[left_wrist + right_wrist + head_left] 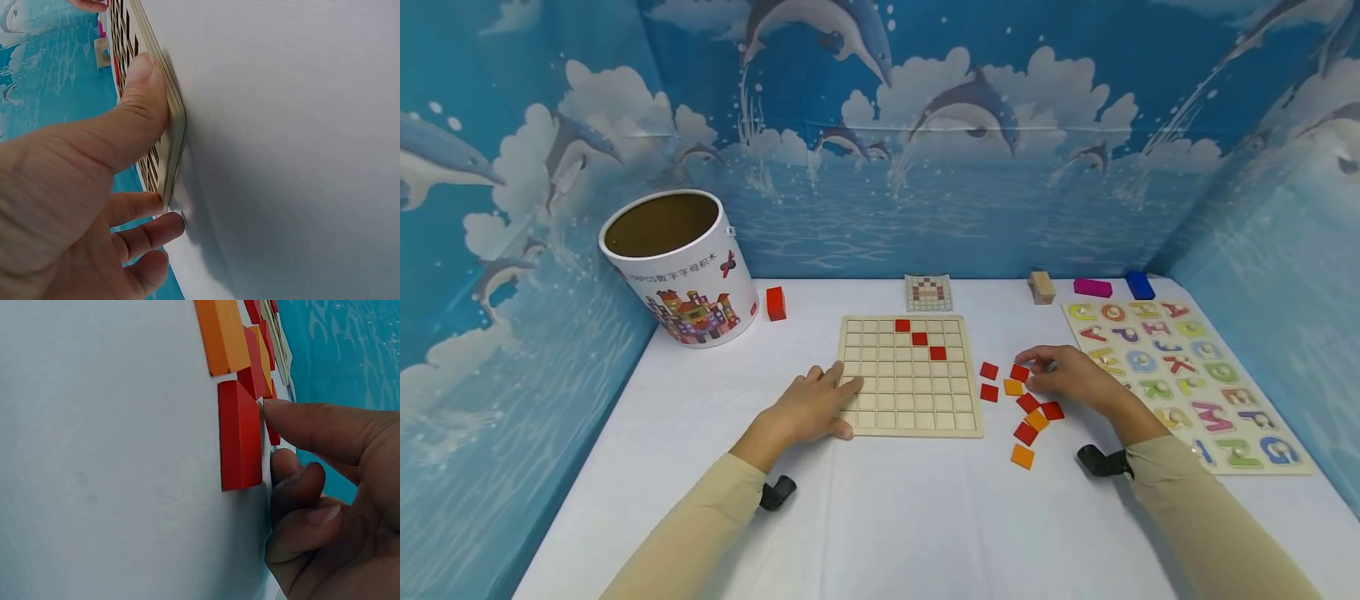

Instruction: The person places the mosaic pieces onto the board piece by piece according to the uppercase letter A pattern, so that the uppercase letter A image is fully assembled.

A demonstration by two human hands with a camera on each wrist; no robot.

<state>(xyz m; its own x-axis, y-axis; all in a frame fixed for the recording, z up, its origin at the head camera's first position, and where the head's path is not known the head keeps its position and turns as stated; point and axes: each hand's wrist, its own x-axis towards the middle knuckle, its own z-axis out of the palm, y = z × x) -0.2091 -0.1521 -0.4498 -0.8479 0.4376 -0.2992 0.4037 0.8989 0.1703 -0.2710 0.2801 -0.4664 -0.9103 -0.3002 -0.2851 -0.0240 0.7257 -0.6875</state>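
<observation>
My left hand (811,407) rests at the left side of a light wooden grid board (910,423). In the left wrist view its thumb (139,106) lies on the board near a corner, while other fingers (153,234) are at the edge. Three red tiles sit in a diagonal on the board, the middle one (920,339) among them. Right of the board my right hand (1067,379) pinches a red tile (1019,373) between thumb and index finger, the other fingers curled in. Several loose red and orange tiles lie around it, including an orange tile (1022,456) nearest me.
Behind the board lies a small pattern card (928,293). A white bucket (700,287) and a red block (776,303) stand at the back left. Wooden (1041,287), magenta (1092,287) and blue blocks (1139,285) are at the back right, above an alphabet board (1195,379).
</observation>
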